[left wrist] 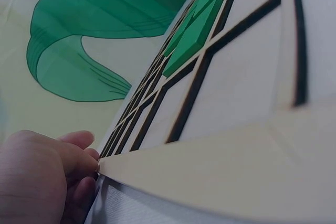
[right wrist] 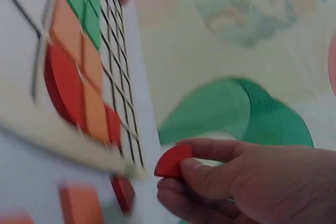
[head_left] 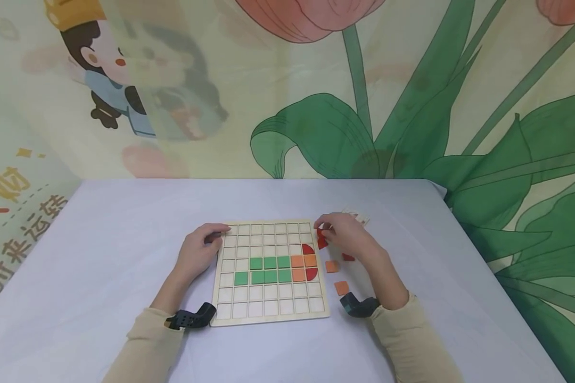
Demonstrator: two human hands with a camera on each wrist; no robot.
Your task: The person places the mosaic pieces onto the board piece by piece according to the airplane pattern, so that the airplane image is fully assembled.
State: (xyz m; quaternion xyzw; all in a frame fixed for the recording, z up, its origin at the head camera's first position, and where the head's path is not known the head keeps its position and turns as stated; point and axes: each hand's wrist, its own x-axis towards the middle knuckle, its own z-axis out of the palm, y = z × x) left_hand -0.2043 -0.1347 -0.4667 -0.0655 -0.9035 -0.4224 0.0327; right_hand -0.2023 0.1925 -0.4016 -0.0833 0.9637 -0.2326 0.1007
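A wooden grid board [head_left: 273, 321] lies on the white table, with green squares [head_left: 270, 263], orange squares [head_left: 297, 261] and two red quarter-round tiles [head_left: 311, 274] set in its cells. At the board's far left corner, my left hand [head_left: 198, 250] grips the frame [left wrist: 210, 182] with fingers and thumb. My right hand [head_left: 348, 234] is just past the far right edge. Between thumb and index finger it pinches a red quarter-round tile [right wrist: 172, 162], held off the table in the right wrist view. Another red tile [head_left: 322, 243] lies beneath those fingers, by the board's edge.
Right of the board lie loose orange tiles [head_left: 341, 288] and a red tile [head_left: 348, 257] partly behind the right wrist. Some pale pieces [head_left: 362, 218] sit beyond the right hand, mostly hidden. A printed cloth backdrop [head_left: 220, 154] rises behind the table.
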